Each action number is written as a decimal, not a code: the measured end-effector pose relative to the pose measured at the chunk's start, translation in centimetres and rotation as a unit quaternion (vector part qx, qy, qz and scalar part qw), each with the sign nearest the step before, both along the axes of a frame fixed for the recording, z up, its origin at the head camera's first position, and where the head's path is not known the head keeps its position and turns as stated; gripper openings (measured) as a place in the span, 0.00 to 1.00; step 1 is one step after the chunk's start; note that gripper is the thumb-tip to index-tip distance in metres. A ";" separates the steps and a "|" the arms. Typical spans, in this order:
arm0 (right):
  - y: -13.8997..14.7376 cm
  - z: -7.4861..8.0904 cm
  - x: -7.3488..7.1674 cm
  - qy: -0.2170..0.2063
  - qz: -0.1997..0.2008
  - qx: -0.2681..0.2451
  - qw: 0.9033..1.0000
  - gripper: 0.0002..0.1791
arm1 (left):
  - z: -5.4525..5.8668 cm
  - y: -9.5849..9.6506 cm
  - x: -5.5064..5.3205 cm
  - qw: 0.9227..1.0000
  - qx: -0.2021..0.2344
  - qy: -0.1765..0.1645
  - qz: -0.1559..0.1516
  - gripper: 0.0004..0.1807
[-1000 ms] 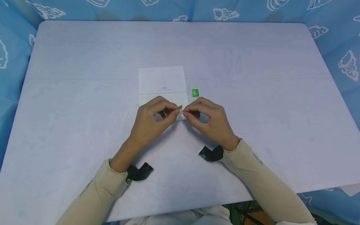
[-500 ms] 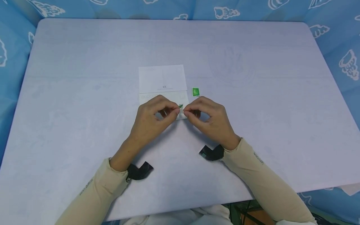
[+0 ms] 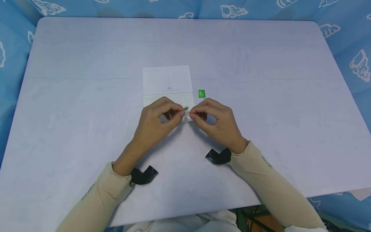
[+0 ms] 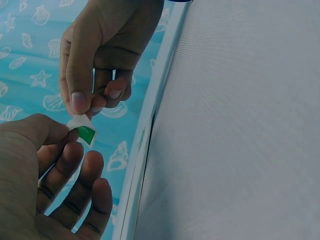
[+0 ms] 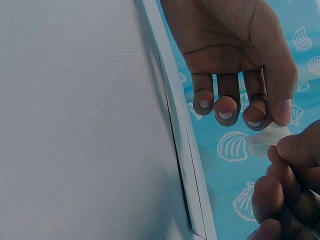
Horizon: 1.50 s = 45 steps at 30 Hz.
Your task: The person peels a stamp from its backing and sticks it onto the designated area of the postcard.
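Near the table's middle, my left hand point(image 3: 156, 124) and right hand point(image 3: 218, 124) come close together, thumb and forefinger pinching on each. Between them is a small green and white postage stamp point(image 4: 86, 134), bent over at one end. Its toothed edge and pale back point(image 5: 267, 139) show in the right wrist view. The other fingers curl loosely. A second green stamp point(image 3: 201, 93) lies flat beyond my right hand. Beneath and beyond the hands lies white printed paper point(image 3: 166, 79) in two panels, partly hidden; whether it is an envelope or cards I cannot tell.
A pale cloth covers the table point(image 3: 275, 96). Blue shell-print fabric point(image 3: 353, 64) surrounds it at the back and sides. Black wrist mounts point(image 3: 144, 175) stick out from both beige sleeves point(image 3: 101, 193). The table's front edge runs just before the person's lap.
Both hands hold almost the same pose, with the stamp's bent end shifting very slightly. The whole scene drifts up a little in the head view.
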State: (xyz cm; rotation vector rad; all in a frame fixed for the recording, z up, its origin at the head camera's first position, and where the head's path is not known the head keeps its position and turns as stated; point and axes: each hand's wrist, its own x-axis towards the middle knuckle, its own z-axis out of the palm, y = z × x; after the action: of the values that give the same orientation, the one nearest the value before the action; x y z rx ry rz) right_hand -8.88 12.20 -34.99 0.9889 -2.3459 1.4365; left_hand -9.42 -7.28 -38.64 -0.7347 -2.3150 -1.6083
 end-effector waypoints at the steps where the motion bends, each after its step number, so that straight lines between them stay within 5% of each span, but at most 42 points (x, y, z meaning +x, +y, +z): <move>1: 0.0 -0.1 0.0 -0.001 -0.002 -0.002 1.000 0.07 | 0.0 0.0 0.0 1.000 0.000 0.000 0.000 0.04; 12: 0.7 -1.9 -0.6 -0.012 -0.009 -0.003 1.000 0.06 | 0.0 0.0 0.0 1.000 -0.002 -0.009 0.001 0.05; 22: 0.2 -0.6 -0.1 -0.009 -0.010 -0.004 1.000 0.07 | 0.1 0.0 0.0 1.000 0.004 -0.005 -0.002 0.04; 34: 1.3 -3.4 -1.0 -0.019 -0.005 -0.005 1.000 0.05 | 0.0 0.0 0.0 1.000 0.006 -0.005 -0.003 0.04; 45: 0.3 -0.6 -0.1 -0.008 -0.003 -0.005 1.000 0.07 | 0.0 -0.1 0.0 1.000 0.005 -0.006 -0.004 0.04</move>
State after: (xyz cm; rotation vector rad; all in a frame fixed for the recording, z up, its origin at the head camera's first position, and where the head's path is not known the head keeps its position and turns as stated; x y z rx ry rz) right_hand -8.93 12.52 -35.58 0.9698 -2.3481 1.4586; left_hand -9.39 -7.34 -38.62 -0.7355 -2.3138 -1.6315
